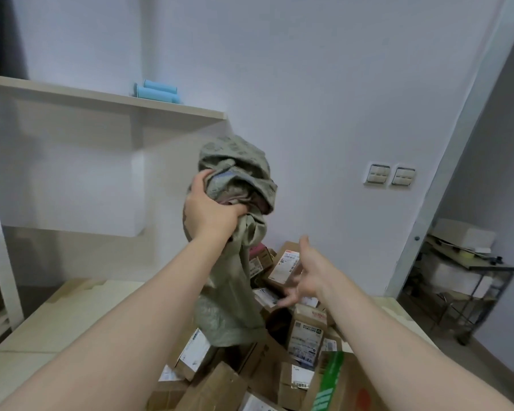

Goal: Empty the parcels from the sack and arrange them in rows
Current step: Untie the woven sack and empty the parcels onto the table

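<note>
My left hand [209,207] grips the bunched top of a grey-green woven sack [235,256] and holds it up above the table. The sack hangs limp, its lower end resting on the parcels. A heap of brown cardboard parcels [304,336] with white labels lies tumbled on the table below and in front of it. My right hand [304,272] is spread, fingers relaxed, hovering over the parcels just right of the sack and holding nothing. One box near the bottom edge bears green tape [328,381].
The pale table [80,315] has bare surface to the left of the heap. A white shelf unit [110,111] with blue rolls [158,91] stands behind at left. At the right, a metal cart [463,280] sits beyond a doorway, with wall switches [389,176] nearby.
</note>
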Action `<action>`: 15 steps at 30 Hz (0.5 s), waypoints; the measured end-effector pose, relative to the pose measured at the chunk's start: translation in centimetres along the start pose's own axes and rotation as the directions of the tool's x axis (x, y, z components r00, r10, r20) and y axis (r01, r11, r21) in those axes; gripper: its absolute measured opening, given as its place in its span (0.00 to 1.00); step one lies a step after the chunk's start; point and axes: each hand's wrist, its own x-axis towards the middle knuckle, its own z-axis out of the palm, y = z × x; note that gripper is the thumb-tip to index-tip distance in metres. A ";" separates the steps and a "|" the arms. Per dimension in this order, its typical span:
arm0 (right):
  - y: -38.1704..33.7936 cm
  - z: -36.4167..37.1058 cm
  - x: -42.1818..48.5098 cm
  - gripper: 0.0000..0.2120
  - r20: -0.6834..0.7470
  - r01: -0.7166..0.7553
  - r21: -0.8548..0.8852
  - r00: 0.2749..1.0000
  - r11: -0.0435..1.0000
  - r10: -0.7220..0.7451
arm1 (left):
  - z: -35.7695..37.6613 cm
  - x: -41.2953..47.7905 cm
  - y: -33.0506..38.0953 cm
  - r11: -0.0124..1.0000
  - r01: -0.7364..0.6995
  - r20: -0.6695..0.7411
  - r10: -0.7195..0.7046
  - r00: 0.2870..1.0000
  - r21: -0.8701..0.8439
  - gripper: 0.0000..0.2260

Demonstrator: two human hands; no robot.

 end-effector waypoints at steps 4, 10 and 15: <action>2.4 -0.3 0.8 0.50 -0.101 -0.186 -0.082 0.979 0.979 0.178 | 0.4 -0.2 0.2 0.963 0.147 -0.121 -0.178 0.976 -0.227 0.37; 4.3 -0.5 1.5 0.46 -0.065 -0.280 0.009 0.958 0.960 0.280 | -0.1 -1.2 0.8 0.638 0.255 -0.111 -0.476 0.873 -0.727 0.40; 3.9 -0.4 0.8 0.18 0.149 -0.113 0.370 0.987 0.922 0.061 | -1.4 -1.5 -0.4 0.616 0.285 -0.103 -0.516 0.850 -0.735 0.41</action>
